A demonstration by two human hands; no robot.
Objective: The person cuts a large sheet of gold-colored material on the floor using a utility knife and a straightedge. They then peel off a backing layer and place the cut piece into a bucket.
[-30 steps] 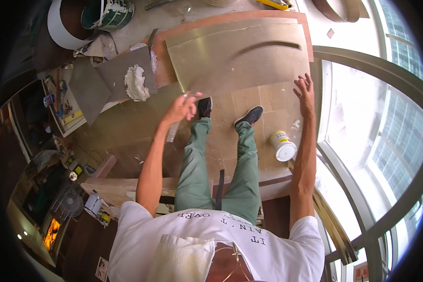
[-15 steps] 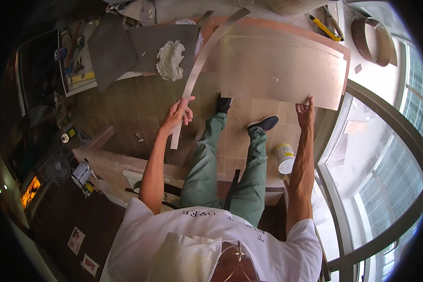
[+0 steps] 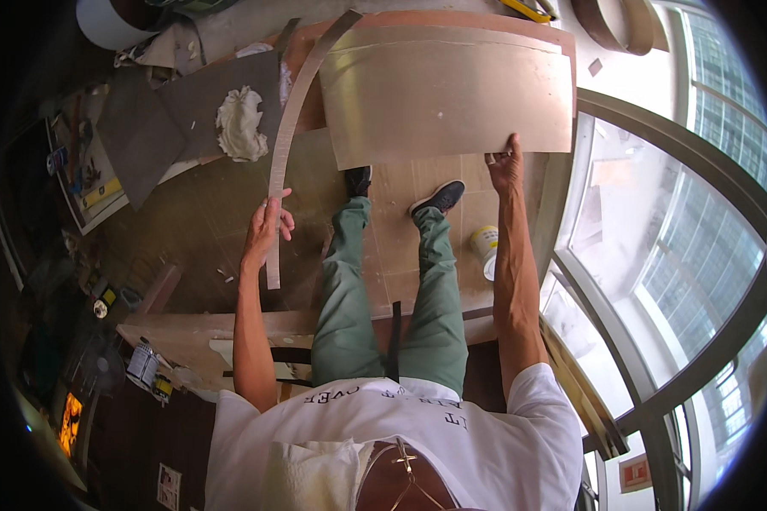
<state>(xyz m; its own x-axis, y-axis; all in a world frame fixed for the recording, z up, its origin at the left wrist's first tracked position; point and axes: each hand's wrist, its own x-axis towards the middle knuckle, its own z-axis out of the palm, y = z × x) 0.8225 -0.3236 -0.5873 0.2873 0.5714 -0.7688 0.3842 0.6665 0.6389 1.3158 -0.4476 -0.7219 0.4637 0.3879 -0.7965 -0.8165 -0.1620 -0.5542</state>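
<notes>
Strip (image 3: 286, 119), long and bowed, sits in the left hand (image 3: 264, 230), fingers half-curled around it, tip showing against the far edge of the tabletop (image 3: 312, 104)! Over right, the right hand (image 3: 507, 168) pinches its fingers on the metallic sheet (image 3: 447, 94), jutting past the near edge.

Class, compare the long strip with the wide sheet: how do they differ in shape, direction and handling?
Shape: the long strip is narrow; the wide sheet is broad and roughly rectangular.
Direction: the strip runs mostly up the picture; the sheet's longer side runs across it.
Handling: the left hand holds the strip; the right hand grips the sheet's near edge.
Shared: both look thin.
</notes>
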